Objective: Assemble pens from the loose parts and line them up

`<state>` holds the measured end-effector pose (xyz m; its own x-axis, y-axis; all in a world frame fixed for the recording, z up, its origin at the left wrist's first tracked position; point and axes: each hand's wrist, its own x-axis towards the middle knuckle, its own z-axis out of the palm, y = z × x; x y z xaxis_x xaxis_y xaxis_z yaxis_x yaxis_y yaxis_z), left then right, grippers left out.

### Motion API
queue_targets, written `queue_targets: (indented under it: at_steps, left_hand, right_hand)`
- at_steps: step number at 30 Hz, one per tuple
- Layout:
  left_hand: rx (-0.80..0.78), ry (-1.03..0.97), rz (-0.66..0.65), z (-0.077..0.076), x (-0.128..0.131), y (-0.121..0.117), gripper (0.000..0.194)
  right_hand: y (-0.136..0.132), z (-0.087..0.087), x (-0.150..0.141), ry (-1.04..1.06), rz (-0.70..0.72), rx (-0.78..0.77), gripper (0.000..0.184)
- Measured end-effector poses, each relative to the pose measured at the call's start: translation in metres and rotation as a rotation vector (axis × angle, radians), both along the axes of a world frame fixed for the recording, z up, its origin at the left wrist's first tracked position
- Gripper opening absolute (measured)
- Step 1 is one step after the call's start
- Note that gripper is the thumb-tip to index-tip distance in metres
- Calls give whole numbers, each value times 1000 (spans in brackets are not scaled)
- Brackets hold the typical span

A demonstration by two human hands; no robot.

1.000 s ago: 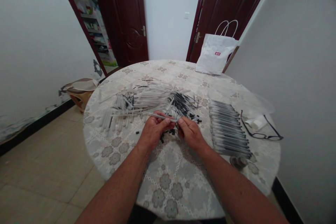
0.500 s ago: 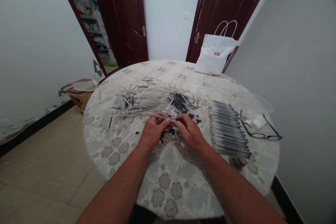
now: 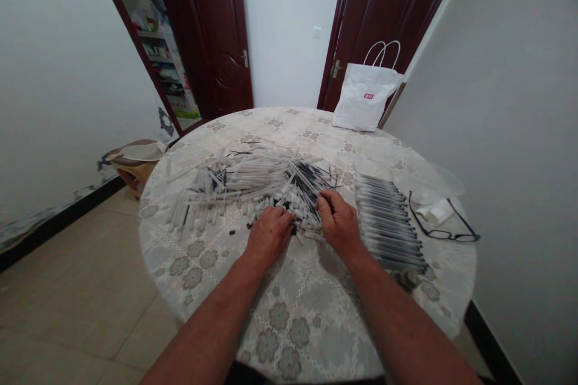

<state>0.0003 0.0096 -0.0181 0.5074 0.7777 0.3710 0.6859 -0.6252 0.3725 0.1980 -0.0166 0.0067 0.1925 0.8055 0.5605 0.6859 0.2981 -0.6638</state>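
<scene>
On a round table, my left hand reaches palm down with curled fingers among small black plugs and pale tubes. Its fingertips are mostly hidden, so I cannot tell what they hold. Close by on the right, my right hand is closed in a pinch at the end of a pale pen barrel that slants up and left over dark refills. A wide heap of translucent white pen barrels spreads beyond both hands.
A neat row of grey pens lies on the right. Past it are black-framed glasses and clear plastic film. A white paper bag stands at the far edge. The patterned cloth covers the table.
My hands have parted from the pen barrel they held together. The left dropped down to the plugs, and the right moved a little to the right. The view has shifted slightly.
</scene>
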Motion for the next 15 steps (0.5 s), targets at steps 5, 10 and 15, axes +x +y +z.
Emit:
queue_targets:
  at_steps: [5, 10, 15]
  left_hand:
    - [14, 125, 46, 2, 6, -2, 15]
    - [-1, 47, 59, 2, 8, -5, 13]
    - [-237, -546, 179, 13, -6, 4, 15]
  right_hand:
    - [-1, 1, -2, -21, 26, -2, 26]
    - [-2, 1, -3, -10, 28, 13, 25]
    - [-4, 2, -4, -18, 25, 64, 24]
